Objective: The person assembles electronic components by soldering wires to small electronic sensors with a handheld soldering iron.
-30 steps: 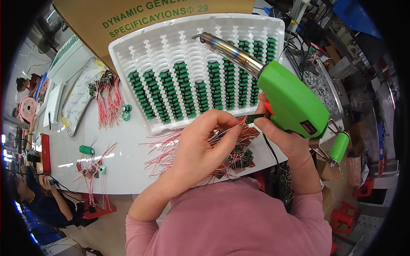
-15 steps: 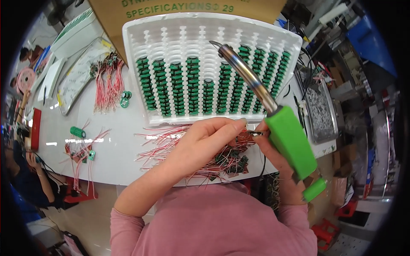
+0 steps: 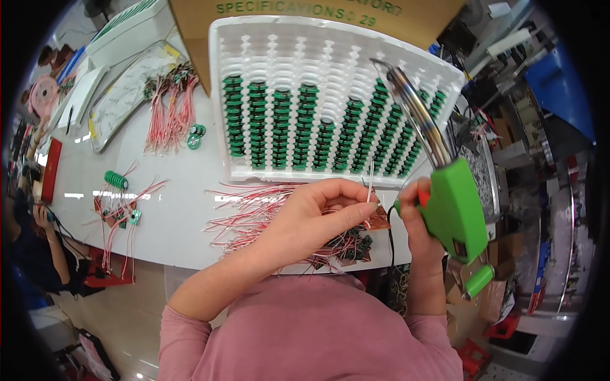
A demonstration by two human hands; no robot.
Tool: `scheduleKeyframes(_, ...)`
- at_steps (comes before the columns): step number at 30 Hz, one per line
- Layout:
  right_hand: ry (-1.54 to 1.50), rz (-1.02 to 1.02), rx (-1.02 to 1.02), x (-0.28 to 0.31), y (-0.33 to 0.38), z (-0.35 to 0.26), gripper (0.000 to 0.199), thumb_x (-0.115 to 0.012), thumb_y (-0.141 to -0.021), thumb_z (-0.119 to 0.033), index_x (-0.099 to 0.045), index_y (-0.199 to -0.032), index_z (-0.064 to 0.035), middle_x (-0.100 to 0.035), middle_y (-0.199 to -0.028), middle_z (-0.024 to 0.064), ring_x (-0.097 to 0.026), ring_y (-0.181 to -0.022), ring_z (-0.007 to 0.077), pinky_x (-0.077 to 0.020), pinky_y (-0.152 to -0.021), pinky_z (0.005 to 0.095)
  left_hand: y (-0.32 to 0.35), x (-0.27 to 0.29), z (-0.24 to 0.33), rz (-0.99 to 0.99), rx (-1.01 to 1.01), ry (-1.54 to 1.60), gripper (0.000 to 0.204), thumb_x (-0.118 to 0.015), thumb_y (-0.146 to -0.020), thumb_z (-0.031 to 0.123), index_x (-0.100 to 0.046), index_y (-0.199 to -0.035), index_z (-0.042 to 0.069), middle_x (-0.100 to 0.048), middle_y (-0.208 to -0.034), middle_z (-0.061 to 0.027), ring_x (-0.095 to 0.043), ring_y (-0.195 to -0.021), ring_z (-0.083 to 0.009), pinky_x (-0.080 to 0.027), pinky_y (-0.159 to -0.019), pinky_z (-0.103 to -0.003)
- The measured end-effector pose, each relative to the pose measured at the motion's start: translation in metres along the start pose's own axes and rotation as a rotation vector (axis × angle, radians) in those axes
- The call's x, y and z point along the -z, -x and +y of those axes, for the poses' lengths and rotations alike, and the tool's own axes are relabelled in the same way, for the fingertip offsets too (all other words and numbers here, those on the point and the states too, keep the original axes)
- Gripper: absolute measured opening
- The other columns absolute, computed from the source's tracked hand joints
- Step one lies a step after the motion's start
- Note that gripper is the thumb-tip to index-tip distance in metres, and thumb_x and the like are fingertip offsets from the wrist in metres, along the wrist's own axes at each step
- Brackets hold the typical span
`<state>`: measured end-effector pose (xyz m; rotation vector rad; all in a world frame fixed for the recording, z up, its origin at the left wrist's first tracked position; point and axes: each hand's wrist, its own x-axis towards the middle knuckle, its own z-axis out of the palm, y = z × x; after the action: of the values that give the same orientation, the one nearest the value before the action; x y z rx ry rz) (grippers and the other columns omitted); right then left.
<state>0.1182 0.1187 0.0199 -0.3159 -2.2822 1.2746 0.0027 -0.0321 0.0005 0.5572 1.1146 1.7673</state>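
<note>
Right hand [image 3: 416,213] wraps closed around a green soldering gun [image 3: 454,209], while beside it the left hand [image 3: 318,216] pinches a thin wire [image 3: 370,181] upright above loose red wires [image 3: 254,213].

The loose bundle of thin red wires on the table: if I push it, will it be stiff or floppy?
Probably floppy: the red wires lie bent and crossing each other on the white table. They look thin and light, so a push would likely scatter rather than slide them together. Small boards at some ends may snag.
</note>
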Motion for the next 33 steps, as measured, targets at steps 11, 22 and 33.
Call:
scheduleKeyframes(11,-0.348,-0.013,-0.017,-0.013,-0.007,0.02,0.031,-0.067,-0.075,-0.005,-0.051,-0.101,-0.001,-0.06,-0.082,0.0042,-0.06,-0.075,0.0099,-0.0488,-0.065,0.0215,-0.002,-0.018,0.006,0.075,-0.159,-0.564,0.016,-0.06,-0.081,0.01,-0.061,-0.093,-0.001,-0.062,-0.08,-0.0027,-0.053,-0.061,-0.0034,-0.042,-0.054,-0.017)
scheduleKeyframes(22,-0.366,-0.074,-0.111,-0.01,-0.011,0.008,0.016,-0.06,-0.079,-0.004,-0.049,-0.09,-0.0003,-0.053,-0.076,0.0049,-0.05,-0.072,0.0128,-0.0411,-0.065,0.0246,-0.007,-0.012,-0.003,0.109,-0.123,-0.344,0.015,-0.06,-0.082,0.011,-0.06,-0.09,-0.001,-0.061,-0.078,-0.0019,-0.055,-0.064,-0.0037,-0.044,-0.056,-0.018)
scheduleKeyframes(33,-0.32,-0.199,-0.185,-0.017,-0.019,0.018,0.021,-0.058,-0.083,-0.022,-0.047,-0.083,-0.0043,-0.044,-0.077,-0.0022,-0.041,-0.071,0.0106,-0.0363,-0.069,0.0213,-0.011,0.007,0.004,-0.049,0.203,-0.011,0.016,-0.058,-0.085,0.013,-0.057,-0.094,0.001,-0.06,-0.075,0.0008,-0.051,-0.06,0.0001,-0.037,-0.049,-0.014)
